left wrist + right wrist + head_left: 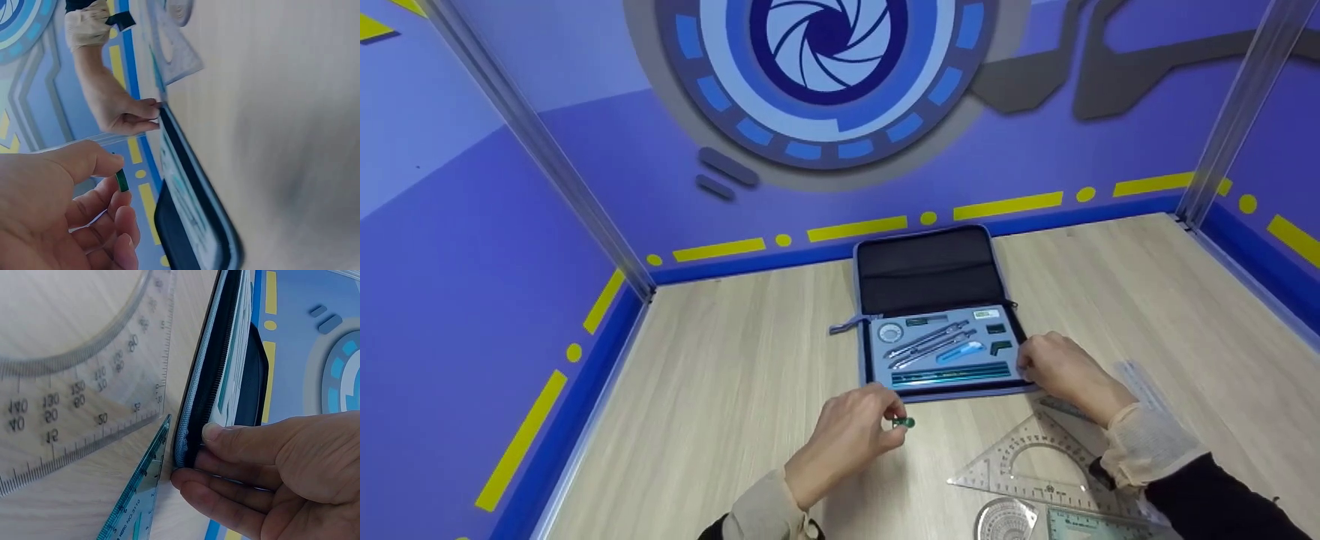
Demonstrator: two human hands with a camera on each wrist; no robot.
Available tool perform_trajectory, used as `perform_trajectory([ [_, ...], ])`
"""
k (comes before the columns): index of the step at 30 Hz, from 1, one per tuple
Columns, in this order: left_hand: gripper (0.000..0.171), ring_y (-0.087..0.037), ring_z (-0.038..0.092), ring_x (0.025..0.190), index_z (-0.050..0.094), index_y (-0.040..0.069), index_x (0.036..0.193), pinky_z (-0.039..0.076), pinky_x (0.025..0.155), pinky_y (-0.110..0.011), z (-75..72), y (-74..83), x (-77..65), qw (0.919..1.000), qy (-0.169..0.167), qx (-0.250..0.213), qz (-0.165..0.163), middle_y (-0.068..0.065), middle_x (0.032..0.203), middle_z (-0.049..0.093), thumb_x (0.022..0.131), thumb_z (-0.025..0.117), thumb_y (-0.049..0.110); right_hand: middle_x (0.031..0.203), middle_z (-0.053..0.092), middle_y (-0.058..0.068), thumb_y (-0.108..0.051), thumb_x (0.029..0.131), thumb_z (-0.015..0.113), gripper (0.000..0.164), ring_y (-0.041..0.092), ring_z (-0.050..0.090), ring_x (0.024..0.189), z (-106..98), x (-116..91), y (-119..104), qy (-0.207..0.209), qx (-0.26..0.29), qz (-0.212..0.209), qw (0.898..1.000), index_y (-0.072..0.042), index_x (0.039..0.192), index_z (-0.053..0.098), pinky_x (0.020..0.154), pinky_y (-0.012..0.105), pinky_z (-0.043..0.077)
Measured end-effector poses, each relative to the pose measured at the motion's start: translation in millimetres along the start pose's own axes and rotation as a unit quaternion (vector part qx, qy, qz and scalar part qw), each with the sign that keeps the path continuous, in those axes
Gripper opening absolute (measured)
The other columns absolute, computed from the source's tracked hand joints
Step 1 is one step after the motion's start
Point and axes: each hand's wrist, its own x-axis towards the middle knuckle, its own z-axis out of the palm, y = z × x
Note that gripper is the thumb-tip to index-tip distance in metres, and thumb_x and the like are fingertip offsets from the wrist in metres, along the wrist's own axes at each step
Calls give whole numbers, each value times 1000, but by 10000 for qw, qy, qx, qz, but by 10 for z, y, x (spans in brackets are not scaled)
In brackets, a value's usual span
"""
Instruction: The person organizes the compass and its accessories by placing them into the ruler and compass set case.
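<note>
Just in front of the case [928,264], the left hand [849,426] pinched a small green piece [908,423], probably light, stiff, best held by its edges; the right hand [1066,372] gripped the case's right side.

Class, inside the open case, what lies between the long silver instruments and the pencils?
In the case, a light-blue tool, possibly a cutter, lies between the silver instruments and pencils; the head view shows this.
</note>
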Motion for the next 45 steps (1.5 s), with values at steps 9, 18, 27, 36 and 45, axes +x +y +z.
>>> perform_trajectory([
  [9, 7, -4, 64, 78, 76, 20, 91, 49, 61, -22, -135, 89, 235, 9991, 355, -18, 235, 7, 89, 70, 84, 75, 21, 75, 72, 9, 6, 81, 73, 9, 19, 61, 65, -2, -8, 16, -3, -82, -34, 10000, -3, 78, 75, 60, 40, 53],
  [18, 6, -6, 63, 79, 77, 23, 94, 48, 62, -22, -173, 111, 594, 9991, 383, 33, 195, 6, 91, 70, 89, 75, 25, 77, 73, 9, 8, 80, 69, 13, 17, 57, 63, -2, 5, -7, -75, 56, 104, 9999, -2, 80, 77, 58, 36, 51],
  [27, 10, -11, 68, 85, 78, 22, 100, 53, 68, -24, -125, 119, 885, 9993, 365, 28, 49, 5, 98, 72, 93, 75, 29, 74, 72, 7, 8, 82, 69, 14, 16, 55, 62, -8, -5, -16, -48, 20, 58, 10000, -3, 78, 77, 57, 35, 49],
  [36, 13, -12, 70, 90, 78, 24, 104, 55, 73, -29, -21, 134, 1242, 9995, 250, 145, -157, 6, 101, 73, 95, 74, 32, 70, 70, 4, 7, 81, 72, 15, 15, 53, 61, -2, -14, -1, 62, 5, -21, 10000, -5, 73, 74, 56, 33, 48],
  [45, 13, -15, 71, 89, 79, 22, 102, 57, 77, -33, 185, 3, 1725, 9975, 264, 582, -292, 5, 99, 75, 95, 74, 32, 71, 71, 4, 6, 82, 72, 14, 14, 55, 61, -3, -20, -24, 29, -8, 125, 9999, -5, 74, 75, 57, 35, 50],
])
